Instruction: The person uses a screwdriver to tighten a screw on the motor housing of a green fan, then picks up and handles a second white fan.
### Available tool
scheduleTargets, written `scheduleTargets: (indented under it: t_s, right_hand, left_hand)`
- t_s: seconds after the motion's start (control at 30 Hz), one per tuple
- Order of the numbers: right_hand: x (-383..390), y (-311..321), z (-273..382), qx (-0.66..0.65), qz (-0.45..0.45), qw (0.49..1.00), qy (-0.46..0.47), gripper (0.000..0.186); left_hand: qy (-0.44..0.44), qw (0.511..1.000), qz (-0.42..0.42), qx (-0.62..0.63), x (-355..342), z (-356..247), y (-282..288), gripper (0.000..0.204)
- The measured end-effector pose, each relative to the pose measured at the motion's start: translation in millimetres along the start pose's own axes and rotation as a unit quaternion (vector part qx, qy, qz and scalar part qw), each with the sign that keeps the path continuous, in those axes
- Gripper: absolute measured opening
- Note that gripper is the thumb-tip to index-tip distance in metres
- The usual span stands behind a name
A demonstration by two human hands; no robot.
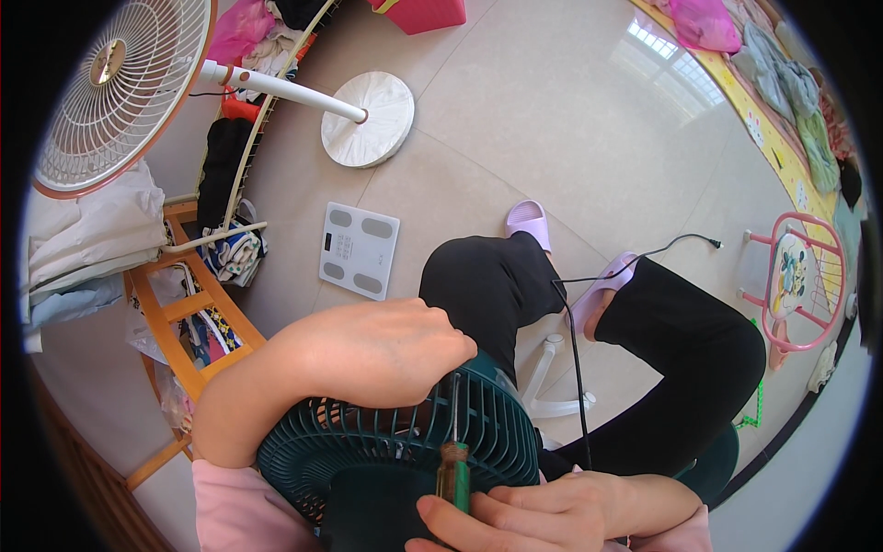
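A dark green fan [501, 432] with a slatted cage rests in my lap, its rear housing toward me. My left hand [386, 354] bends over the far rim of the cage, its fingers curled down and mostly hidden, closed on the fan. In my right hand [552, 511] is a screwdriver [453, 469] with a green and brown see-through handle. Its metal shaft points away from me, along the cage slats toward the rim near my left hand. Where the tip ends is hard to make out. A black power cord [577, 368] runs from near the fan across my legs to a plug.
A white standing fan [267, 83] on a round base stands at far left. A bathroom scale [360, 250] lies on the tiled floor. To the left is a wooden rack [193, 304] with cloth. A pink child's chair [798, 281] stands at right. My feet wear lilac slippers [527, 221].
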State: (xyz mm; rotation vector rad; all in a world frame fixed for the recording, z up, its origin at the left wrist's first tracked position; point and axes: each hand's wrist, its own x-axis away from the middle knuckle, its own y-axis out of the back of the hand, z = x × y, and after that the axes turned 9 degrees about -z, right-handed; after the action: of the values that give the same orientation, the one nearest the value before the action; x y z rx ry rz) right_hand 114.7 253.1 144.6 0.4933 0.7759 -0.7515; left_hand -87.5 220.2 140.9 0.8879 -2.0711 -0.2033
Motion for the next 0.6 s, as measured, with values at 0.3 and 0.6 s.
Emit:
scheduleTargets:
  t_s: [0.3, 0.6]
  right_hand:
    - [2.0, -3.7, 0.3, 0.015, -0.012, 1.0, 0.001, 0.025]
    - [1.2, -2.6, 1.7, 0.03, -0.017, 0.999, 0.0, 0.02]
  left_hand:
    - [0.046, 0.997, 0.064, -0.007, -1.5, -2.5, 3.5, 0.041]
    - [0.043, 0.997, 0.066, -0.012, -1.3, -2.1, 3.6, 0.041]
